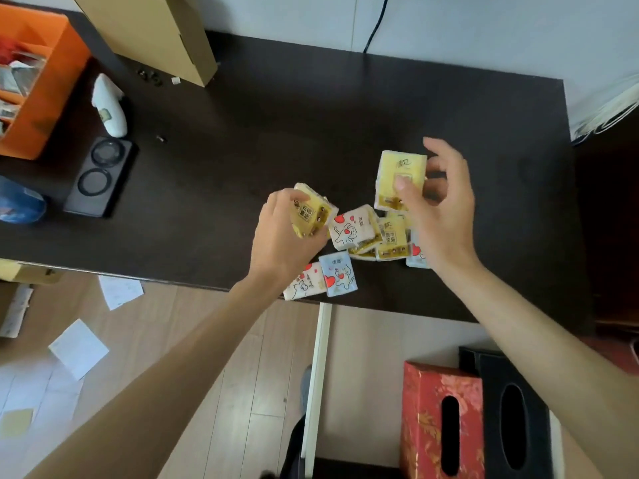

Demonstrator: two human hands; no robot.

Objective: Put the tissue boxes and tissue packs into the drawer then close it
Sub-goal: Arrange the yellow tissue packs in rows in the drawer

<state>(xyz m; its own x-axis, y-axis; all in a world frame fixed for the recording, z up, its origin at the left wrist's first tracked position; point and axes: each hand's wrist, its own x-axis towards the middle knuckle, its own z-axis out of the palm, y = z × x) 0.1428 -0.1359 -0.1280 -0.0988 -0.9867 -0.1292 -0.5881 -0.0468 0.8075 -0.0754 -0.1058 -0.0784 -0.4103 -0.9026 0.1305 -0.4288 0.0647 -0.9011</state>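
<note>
Several small tissue packs lie in a heap [359,236] near the front edge of the dark table [276,133]. My left hand [283,236] grips a yellow pack [311,212] at the heap's left side. My right hand [439,205] pinches another yellow pack [401,174] and holds it lifted above the heap. A blue pack with hearts [338,274] and a white cat pack [306,281] lie nearest the edge. Below the table the drawer [318,375] stands open, with a red tissue box [442,423] and a black tissue box [511,416] upright inside.
An orange organizer [38,81] stands at the back left, with a cardboard box [155,32], a white bottle [110,105] and a black device [100,176] near it. Sheets of paper [79,347] lie scattered on the wooden floor.
</note>
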